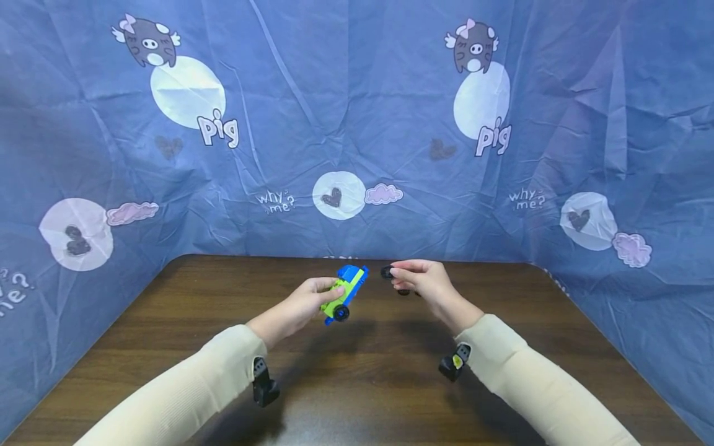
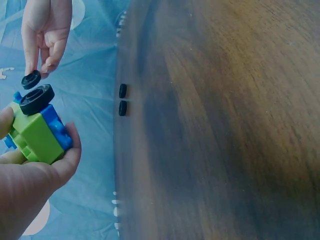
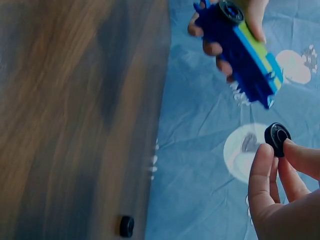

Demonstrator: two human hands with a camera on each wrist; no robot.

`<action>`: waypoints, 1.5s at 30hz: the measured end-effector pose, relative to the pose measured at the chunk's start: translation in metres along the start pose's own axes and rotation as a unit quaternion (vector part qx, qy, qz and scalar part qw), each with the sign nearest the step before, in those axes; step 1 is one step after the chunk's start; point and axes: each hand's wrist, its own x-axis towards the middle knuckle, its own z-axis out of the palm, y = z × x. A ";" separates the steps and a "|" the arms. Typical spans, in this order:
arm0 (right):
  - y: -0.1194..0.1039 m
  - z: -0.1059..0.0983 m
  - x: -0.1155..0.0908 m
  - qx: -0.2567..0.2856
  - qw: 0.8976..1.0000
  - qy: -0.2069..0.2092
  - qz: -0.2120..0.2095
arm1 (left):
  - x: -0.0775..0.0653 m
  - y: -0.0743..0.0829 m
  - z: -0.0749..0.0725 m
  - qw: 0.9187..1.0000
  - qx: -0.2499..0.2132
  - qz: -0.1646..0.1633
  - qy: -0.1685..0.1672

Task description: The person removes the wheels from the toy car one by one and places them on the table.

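My left hand (image 1: 301, 305) grips a lime-green and blue toy car (image 1: 350, 286) above the table, tilted with one end up. A black wheel (image 1: 341, 313) sits on the car's lower end. In the right wrist view the car's blue underside (image 3: 240, 60) shows, and blue axle pegs stick out bare at the end nearer my right hand. Between thumb and fingers, my right hand (image 1: 434, 290) pinches a loose black wheel (image 3: 276, 140), held apart from the car. My left fingers hide part of the body.
Two more black wheels stand near the table's far edge, one wheel (image 2: 122, 91) beside the other wheel (image 2: 122, 108). The brown wooden table (image 1: 357, 384) ends at a blue patterned cloth (image 1: 357, 124) hanging behind and at the sides. Each wrist wears a black camera.
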 end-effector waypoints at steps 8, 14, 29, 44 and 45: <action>0.005 -0.021 0.011 -0.021 0.999 0.006 0.027 | -0.001 -0.002 0.002 0.999 0.039 0.031 0.013; 0.009 -0.037 0.019 -0.013 0.998 0.016 0.055 | -0.001 -0.002 0.004 0.997 0.052 0.040 0.029; 0.021 -0.076 0.037 -0.029 0.991 0.088 0.102 | -0.001 -0.002 0.008 0.996 0.046 0.019 0.079; 0.045 -0.097 0.047 -0.019 0.980 0.136 0.141 | -0.001 -0.005 0.009 0.995 0.056 0.008 0.078; 0.047 -0.098 0.048 -0.019 0.980 0.136 0.146 | -0.001 -0.006 0.009 0.995 0.057 0.008 0.077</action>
